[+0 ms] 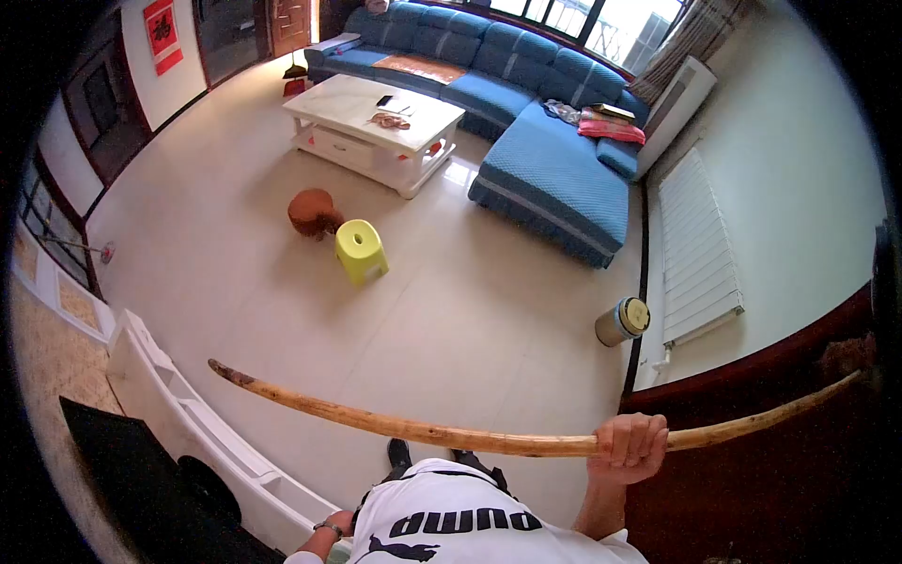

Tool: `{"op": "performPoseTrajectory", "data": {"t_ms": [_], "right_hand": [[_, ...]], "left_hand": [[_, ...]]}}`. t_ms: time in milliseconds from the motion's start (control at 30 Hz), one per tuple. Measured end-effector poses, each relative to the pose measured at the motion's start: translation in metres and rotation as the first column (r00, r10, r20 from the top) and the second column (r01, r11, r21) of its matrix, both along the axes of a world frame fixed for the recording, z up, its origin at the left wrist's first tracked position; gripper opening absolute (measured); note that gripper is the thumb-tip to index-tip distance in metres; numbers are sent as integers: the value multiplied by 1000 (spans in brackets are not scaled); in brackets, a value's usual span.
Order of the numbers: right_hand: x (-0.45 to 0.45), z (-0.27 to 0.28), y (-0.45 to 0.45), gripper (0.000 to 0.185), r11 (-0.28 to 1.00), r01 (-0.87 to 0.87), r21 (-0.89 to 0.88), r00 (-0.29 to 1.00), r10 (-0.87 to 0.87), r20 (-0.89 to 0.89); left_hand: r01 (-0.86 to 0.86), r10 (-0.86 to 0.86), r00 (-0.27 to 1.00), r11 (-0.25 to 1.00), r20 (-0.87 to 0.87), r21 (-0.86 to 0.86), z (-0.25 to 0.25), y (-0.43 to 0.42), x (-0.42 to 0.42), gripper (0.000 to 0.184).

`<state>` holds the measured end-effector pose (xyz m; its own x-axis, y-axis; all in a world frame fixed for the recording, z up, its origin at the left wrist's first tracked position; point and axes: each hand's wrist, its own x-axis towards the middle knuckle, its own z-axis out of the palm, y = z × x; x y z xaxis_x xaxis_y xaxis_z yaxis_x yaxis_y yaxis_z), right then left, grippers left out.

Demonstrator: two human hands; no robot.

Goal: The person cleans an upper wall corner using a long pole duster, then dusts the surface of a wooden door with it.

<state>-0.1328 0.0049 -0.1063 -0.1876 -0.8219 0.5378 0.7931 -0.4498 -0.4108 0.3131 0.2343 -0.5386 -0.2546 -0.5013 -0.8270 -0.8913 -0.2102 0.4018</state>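
Observation:
My right hand is wrapped round a long, peeled wooden stick. The stick lies level across my front, above the floor, and looks curved in this wide view. Its dark, tapered end points left; the other end reaches toward the dark wood at the right. Low beside my white shirt is my left hand, with a band at the wrist. It is close to the edge of a white cabinet and a pale green thing below; its fingers are mostly hidden.
A yellow stool and a round brown stool stand mid-floor. Beyond are a white coffee table and a blue sofa. A bin stands near the radiator. A black screen is at lower left.

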Motion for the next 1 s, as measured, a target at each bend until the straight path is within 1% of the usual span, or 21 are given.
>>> {"op": "performPoseTrajectory", "data": {"t_ms": [33, 67, 100, 133, 167, 233, 267, 367, 433, 567, 667, 733, 1000], "right_hand": [[2, 1, 1, 35, 999, 44, 19, 999, -43, -15], [2, 0, 2, 35, 998, 54, 16, 998, -54, -14], [2, -2, 1, 35, 1000, 26, -7, 999, -26, -19], [2, -4, 2, 36, 1000, -3, -29, 1000, 2, -25], [3, -4, 2, 36, 999, 6, -33, 1000, -7, -26], [6, -3, 3, 36, 999, 11, -48, 997, -15, -75], [8, -2, 5, 36, 999, 21, -50, 997, -25, -75], [14, 1, 12, 36, 999, 40, 2, 998, -39, -39], [13, 1, 12, 36, 1000, 12, -7, 999, -12, -49], [16, -1, 15, 36, 1000, 25, -9, 999, -26, -39], [16, -2, 16, 35, 999, 37, -17, 998, -38, -39], [16, 0, 16, 35, 999, 34, -15, 999, -34, -5], [15, 2, 11, 34, 998, 45, -42, 998, -47, -43]], "left_hand": [[10, -10, 1000, 1000, 0, -5, 12, -8, 0, 41], [63, -64, 998, 997, 23, 37, 27, -13, 1, 41], [114, -118, 992, 990, 44, 78, 43, -23, 0, 40], [112, -117, 992, 987, 39, 116, 32, -22, 5, 40], [121, -126, 991, 986, 40, 112, 24, -16, 10, 40], [114, -109, 991, 991, -74, 65, 16, -12, 17, 40], [124, -119, 990, 990, -74, 63, 11, -11, 20, 40], [136, -157, 977, 980, -142, -147, 4, -8, 27, 33], [95, -116, 979, 988, -169, -124, 1, -4, 32, 32], [41, -54, 981, 996, -187, -74, -6, 5, 37, 31], [5, -19, 979, 998, -203, -69, -13, 15, 35, 29], [-18, 2, 977, 997, -214, -71, -15, 22, 32, 29], [-97, 72, 960, 992, -269, -80, -16, 40, 33, 26]]}}
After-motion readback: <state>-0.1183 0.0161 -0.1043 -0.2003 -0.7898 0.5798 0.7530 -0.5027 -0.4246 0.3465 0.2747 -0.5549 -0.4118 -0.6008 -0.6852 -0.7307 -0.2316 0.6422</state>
